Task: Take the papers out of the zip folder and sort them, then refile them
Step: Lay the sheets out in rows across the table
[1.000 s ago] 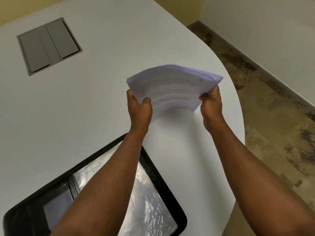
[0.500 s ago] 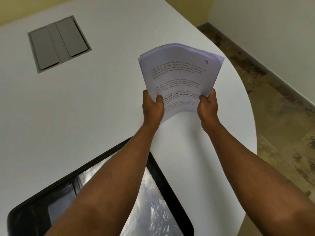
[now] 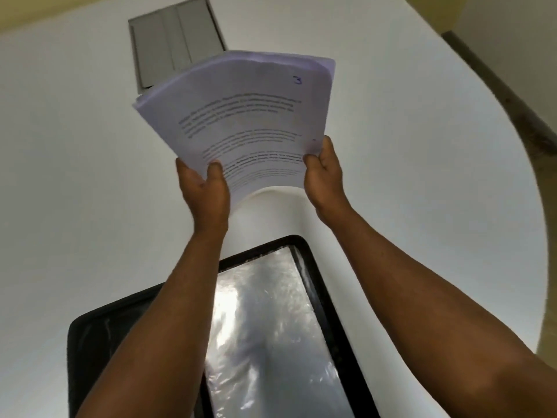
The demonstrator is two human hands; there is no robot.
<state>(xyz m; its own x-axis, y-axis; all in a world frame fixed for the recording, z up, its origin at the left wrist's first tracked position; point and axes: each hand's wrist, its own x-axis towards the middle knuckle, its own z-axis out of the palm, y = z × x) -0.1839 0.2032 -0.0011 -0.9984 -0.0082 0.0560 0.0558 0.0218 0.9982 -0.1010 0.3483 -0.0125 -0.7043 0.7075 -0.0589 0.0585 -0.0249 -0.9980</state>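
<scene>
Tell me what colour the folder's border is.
Black, around a shiny clear plastic panel; the folder shows only in the head view.

The printed lines on the papers (image 3: 241, 116) are too blurred to read. Both forearms cover much of the zip folder (image 3: 316, 267), cut off at six o'clock. The grey hatch (image 3: 168, 40) at twelve o'clock is partly hidden behind the sheets.

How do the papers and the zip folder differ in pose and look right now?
The papers are held up off the table in both hands, left hand and right hand; the folder lies flat on the table. The papers are pale with printed text; the folder is black-edged with a shiny clear panel. Both are rectangular.
</scene>
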